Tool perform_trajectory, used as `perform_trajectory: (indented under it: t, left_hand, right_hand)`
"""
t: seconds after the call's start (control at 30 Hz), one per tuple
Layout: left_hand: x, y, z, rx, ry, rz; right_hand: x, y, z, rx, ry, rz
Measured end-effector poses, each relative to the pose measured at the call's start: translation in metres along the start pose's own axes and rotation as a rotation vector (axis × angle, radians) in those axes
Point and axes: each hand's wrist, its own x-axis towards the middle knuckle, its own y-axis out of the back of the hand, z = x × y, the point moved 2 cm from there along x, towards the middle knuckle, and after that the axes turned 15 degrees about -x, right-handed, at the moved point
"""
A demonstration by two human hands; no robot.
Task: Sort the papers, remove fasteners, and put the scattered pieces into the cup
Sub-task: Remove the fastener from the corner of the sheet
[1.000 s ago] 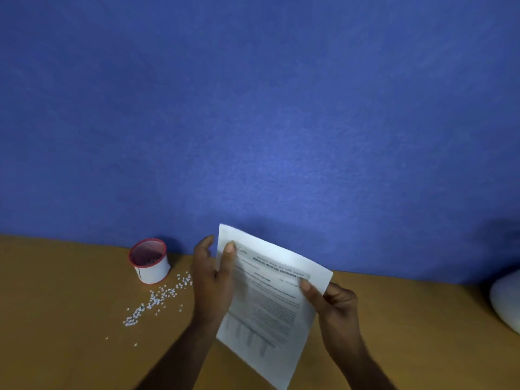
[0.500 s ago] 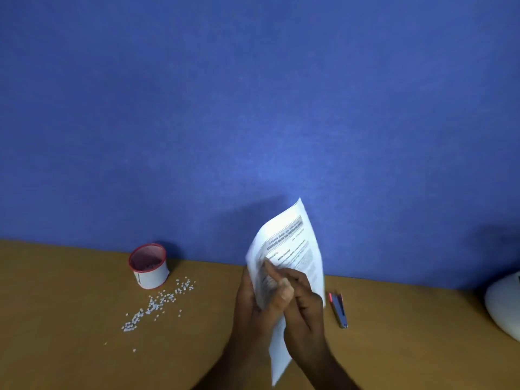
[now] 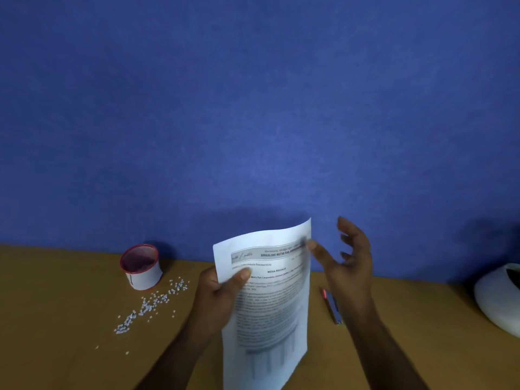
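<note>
Above desk edge point(image 3: 70, 277), left hand point(image 3: 216, 299) gripping papers point(image 3: 270, 305)

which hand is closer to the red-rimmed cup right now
Left. The left hand, gripping the papers, sits just right of the cup, with the scattered pieces between them. The right hand is farther off, beyond the papers' other edge.

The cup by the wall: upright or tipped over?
Upright: the cup stands on the table, its red rim facing up, white pieces scattered beside it.
</note>
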Motion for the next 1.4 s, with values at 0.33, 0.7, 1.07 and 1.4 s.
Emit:
perform_trajectory:
  t: [0.33,0.7,1.07,1.4]
  left_hand:
    - [0.005,0.017,0.003,0.014,0.040,-0.029]
    - [0.006,0.019,0.002,0.031,0.024,0.016]
    - [0.015,0.029,-0.007,0.037,-0.018,0.070]
    - [-0.002,-0.015,-0.010,0.297,-0.224,0.297]
  right_hand:
    - [0.013,0.001,-0.012,0.297,-0.147,-0.338]
    - [0.007,0.002,-0.018,0.314,-0.097,-0.266]
    - [-0.009,-0.003,0.000,0.244,-0.095,-0.506]
    - [-0.030,-0.018,-0.014,-0.071,0.237,-0.205]
